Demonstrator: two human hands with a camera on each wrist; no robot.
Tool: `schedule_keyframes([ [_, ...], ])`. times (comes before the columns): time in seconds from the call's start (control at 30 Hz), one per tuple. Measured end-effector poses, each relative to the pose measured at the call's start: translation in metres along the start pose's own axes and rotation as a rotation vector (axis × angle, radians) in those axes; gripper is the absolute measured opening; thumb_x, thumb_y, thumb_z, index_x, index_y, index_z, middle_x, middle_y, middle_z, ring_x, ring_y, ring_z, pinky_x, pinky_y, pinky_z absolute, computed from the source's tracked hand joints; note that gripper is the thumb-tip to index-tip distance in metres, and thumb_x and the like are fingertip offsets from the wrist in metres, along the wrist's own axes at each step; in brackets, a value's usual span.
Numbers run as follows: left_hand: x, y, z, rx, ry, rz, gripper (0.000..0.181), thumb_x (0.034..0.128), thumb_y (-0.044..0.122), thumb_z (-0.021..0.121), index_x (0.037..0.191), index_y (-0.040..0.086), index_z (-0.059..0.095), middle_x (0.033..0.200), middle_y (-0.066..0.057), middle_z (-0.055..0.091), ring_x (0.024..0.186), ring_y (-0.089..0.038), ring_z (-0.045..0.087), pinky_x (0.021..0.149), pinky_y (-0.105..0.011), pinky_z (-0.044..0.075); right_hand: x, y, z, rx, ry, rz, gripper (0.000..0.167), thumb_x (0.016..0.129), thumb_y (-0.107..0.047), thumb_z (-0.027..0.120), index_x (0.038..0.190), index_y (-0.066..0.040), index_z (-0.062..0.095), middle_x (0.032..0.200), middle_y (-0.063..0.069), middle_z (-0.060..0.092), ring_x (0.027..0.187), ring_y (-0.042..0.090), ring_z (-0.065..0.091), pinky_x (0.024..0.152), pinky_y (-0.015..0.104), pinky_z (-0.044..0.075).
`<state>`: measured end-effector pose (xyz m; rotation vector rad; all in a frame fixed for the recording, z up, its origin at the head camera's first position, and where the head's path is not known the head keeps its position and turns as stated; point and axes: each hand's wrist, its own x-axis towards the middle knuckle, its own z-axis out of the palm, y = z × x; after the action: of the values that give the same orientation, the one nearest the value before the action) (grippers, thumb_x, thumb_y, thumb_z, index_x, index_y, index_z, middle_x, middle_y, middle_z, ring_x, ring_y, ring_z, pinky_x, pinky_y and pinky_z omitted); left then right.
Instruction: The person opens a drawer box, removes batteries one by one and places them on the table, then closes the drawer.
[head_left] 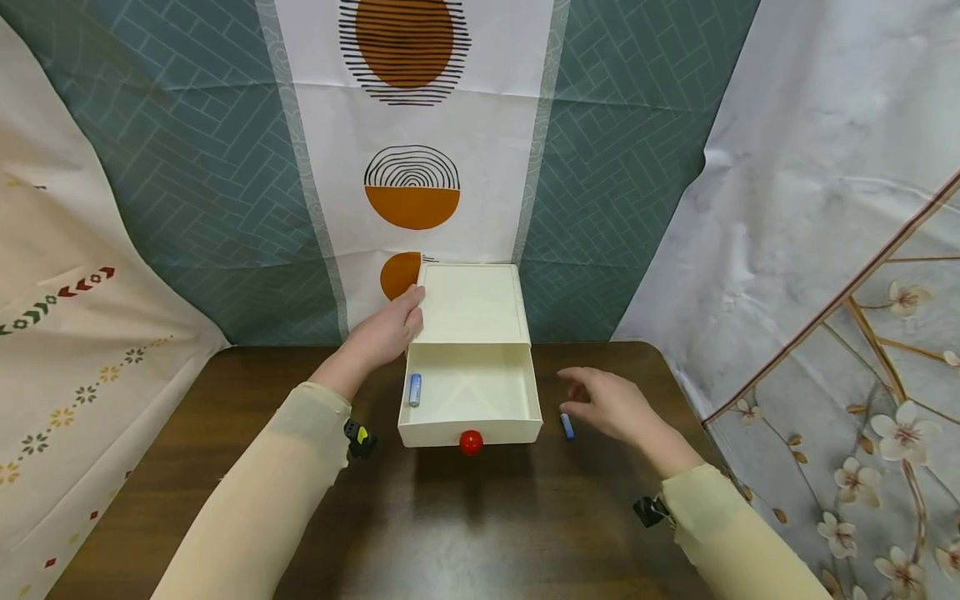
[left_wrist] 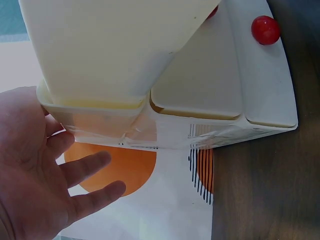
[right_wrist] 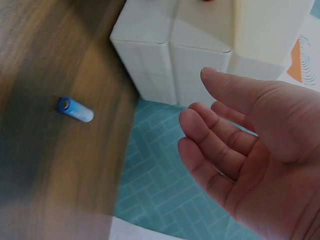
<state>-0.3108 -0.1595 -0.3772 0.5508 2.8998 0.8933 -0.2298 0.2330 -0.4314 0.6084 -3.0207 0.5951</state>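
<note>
Left side cloth: creamy hanging fabric [head_left: 75, 367] with printed flowers and leafy zigzags, kinda wavy, running down past the left edge of the dark brown, wood-grain worktop [head_left: 465, 533].
Backdrop: teal herringbone-print sheet [head_left: 195, 167] behind the back edge, plus a white centre panel [head_left: 315, 150] with burnt-orange circles and thin black lines, creases and all.
Left arm: stretchy-looking cream sleeve [head_left: 247, 492], chunky black wrist gadget [head_left: 360, 440] with a yellow patch.
Left hand: the left hand [head_left: 382, 333] is touching the cabinet's upper left side, fingers loosely spread rather than clenched.
Cabinet: boxy off-white plastic mini cabinet [head_left: 471, 304], smooth and flat-topped, about midway along the worktop's back edge.
Drawer: its top off-white rectangular drawer [head_left: 498, 432] is pulled out, with a shiny round red knob [head_left: 471, 442] up front; lower drawers show in the wrist views.
Battery inside: small blue cylindrical battery [head_left: 415, 390] lying along the drawer's left wall.
In the way: the drawer's right wall stands between that one and the right hand [head_left: 618, 404].
Battery outside: second blue cylinder battery [head_left: 567, 426], on the worktop just beside the drawer's front right corner.
Right hand: near the loose battery but apart from it, fingers softly bent, thumb separate.
Right side cloth: pale marbled sheet [head_left: 810, 108] with white blossoms and brown branches, beside the right edge.
</note>
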Motion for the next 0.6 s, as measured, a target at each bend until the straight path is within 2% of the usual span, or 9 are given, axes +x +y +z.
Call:
schedule_keyframes([
  [0.6,0.002,-0.002,0.0,0.005,-0.008,-0.005,0.064,0.1205,0.033,0.03,0.177,0.004,0.019,0.184,-0.013,0.013,0.169,-0.031,0.018,0.135,-0.049,0.016,-0.009,-0.032,-0.029,0.0,0.121,-0.096,0.051,0.1,-0.024,0.085,0.146,-0.009,0.07,0.109,-0.004,0.078,0.099,0.019,0.076,0.09,0.052,0.06],
])
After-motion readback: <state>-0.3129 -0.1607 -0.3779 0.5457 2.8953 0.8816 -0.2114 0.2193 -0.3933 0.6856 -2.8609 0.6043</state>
